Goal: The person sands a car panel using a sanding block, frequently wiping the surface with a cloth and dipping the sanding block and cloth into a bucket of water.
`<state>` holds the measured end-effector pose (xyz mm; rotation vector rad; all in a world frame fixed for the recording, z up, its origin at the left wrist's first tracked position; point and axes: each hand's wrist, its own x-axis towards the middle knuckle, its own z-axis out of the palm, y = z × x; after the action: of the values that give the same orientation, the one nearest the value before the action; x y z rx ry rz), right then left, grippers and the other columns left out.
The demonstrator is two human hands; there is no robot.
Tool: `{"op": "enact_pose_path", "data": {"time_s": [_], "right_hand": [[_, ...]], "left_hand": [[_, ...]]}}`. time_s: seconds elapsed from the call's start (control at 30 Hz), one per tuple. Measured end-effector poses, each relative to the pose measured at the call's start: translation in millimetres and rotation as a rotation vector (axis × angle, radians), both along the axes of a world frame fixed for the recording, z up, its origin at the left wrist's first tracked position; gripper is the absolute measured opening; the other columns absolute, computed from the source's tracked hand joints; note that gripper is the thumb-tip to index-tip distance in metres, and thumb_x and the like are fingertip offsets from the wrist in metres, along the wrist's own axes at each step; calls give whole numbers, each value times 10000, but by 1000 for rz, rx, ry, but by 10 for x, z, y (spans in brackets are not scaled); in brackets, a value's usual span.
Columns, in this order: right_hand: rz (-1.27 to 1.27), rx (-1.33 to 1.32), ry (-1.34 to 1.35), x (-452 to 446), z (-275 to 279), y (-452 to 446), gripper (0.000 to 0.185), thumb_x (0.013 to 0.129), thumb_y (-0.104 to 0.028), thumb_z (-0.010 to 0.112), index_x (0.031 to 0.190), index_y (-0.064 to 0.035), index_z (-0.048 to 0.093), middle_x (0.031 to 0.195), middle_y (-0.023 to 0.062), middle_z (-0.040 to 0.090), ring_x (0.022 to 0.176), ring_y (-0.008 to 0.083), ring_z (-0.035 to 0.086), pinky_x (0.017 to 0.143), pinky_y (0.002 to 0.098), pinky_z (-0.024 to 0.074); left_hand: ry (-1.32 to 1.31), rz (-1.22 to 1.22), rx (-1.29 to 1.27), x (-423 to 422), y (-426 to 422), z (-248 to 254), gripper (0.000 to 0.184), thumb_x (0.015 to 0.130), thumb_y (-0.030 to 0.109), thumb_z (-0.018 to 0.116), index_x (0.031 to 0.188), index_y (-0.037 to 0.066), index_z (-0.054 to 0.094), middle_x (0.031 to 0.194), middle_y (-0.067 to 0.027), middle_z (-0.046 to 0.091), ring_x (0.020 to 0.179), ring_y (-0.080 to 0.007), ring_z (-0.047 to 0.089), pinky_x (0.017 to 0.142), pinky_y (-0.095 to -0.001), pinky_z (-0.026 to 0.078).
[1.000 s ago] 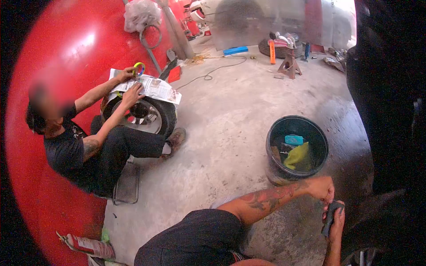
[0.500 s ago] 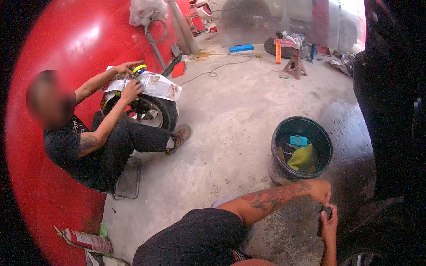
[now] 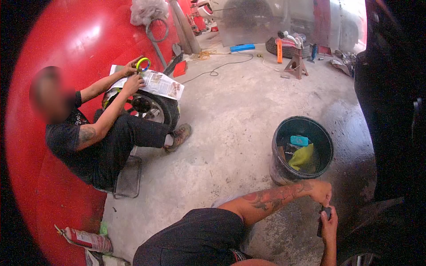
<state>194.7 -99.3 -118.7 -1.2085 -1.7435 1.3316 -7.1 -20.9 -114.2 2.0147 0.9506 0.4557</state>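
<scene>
My left hand (image 3: 321,193), at the end of a tattooed forearm, is closed with its fingertips at the top end of a dark flat piece (image 3: 326,213). Just below it, my right hand (image 3: 329,226) grips the same piece, thumb over its face. I cannot make out whether it is sandpaper or a block. Both hands are in front of a black bucket (image 3: 277,170) on the floor. Inside the bucket are a blue block (image 3: 298,141) and a yellow-green cloth (image 3: 302,158).
Dark car bodywork (image 3: 386,133) rises close on the right. At left a seated person (image 3: 66,142) holds yellow tape (image 3: 143,64) over newspaper (image 3: 162,83) on a wheel (image 3: 166,111). A rusty jack stand (image 3: 296,68) and a cable (image 3: 222,67) are further back.
The seated person's hands have shifted, and the tape roll has turned to show its ring. My hands stay in nearly the same place on the dark piece.
</scene>
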Motion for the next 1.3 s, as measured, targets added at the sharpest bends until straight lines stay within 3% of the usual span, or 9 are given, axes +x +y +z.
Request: {"op": "enact_pose_path", "data": {"time_s": [0.1, 0.17, 0.43, 0.5, 0.73, 0.83, 0.93, 1.1, 1.3], "right_hand": [[-16, -37, 15, -1, -13, -5, 190, 925, -84, 593, 1107, -67, 540, 777, -14, 515, 640, 78, 464, 551, 238, 384], [-3, -21, -1, 16, -2, 23, 196, 924, -100, 600, 1109, -62, 548, 801, -2, 532, 667, 91, 484, 576, 248, 404], [-4, 126, -84, 172, -238, 108, 268, 902, -169, 646, 1124, -36, 580, 951, 58, 596, 819, 152, 548, 728, 295, 467], [-13, -50, -45, 118, -105, 75, 297, 890, -175, 658, 1133, -29, 572, 940, 46, 593, 836, 148, 547, 753, 295, 463], [68, 97, 31, 119, -81, 76, 439, 883, -326, 671, 1175, -28, 536, 927, 11, 565, 785, 114, 554, 695, 272, 460], [-27, -109, 62, 200, -180, 75, 451, 871, -304, 676, 1197, -24, 536, 992, 35, 565, 881, 142, 571, 770, 291, 478], [40, -32, 80, 217, -35, 61, 523, 822, -163, 732, 1275, -11, 519, 1280, 95, 538, 1178, 220, 510, 1054, 361, 376], [100, 211, -95, 101, 299, 53, 362, 772, -230, 807, 997, -58, 582, 1005, 66, 585, 1004, 208, 554, 913, 343, 440], [-204, 343, -107, 278, 425, 120, 306, 911, -269, 644, 1067, -18, 565, 1071, 117, 560, 1020, 240, 549, 919, 357, 432]], "left_hand": [[26, 15, -37, -1, -1, 9, 219, 750, 285, 729, 801, 72, 729, 684, -57, 677, 608, -185, 618, 574, -374, 483], [122, -56, -33, -26, 9, 92, 315, 810, 337, 693, 985, 77, 725, 897, -108, 728, 813, -285, 687, 724, -424, 535], [87, -137, -157, -49, 62, 18, 203, 785, 249, 729, 928, 107, 747, 845, -59, 736, 763, -212, 684, 690, -383, 534], [75, -121, -143, -70, 54, 54, 188, 780, 240, 735, 920, 115, 750, 824, -52, 734, 741, -201, 678, 672, -374, 530], [115, -88, -144, -115, 82, 164, 195, 784, 238, 729, 946, 131, 753, 825, -48, 729, 724, -201, 661, 637, -373, 514], [87, -119, -28, -155, 137, 33, 213, 794, 239, 716, 961, 109, 746, 872, -60, 735, 770, -210, 673, 674, -369, 529], [-36, -88, -124, -168, 54, 160, 268, 825, 236, 687, 1028, 65, 719, 967, -84, 735, 857, -211, 689, 769, -351, 551], [-87, -42, -260, -260, 18, 427, 362, 897, 173, 664, 1210, -3, 620, 1156, -127, 682, 1055, -190, 646, 937, -333, 507], [79, 258, 407, -367, 136, 317, 211, 813, 155, 691, 1006, 73, 708, 1135, -159, 669, 1108, -329, 611, 960, -410, 473]]}}
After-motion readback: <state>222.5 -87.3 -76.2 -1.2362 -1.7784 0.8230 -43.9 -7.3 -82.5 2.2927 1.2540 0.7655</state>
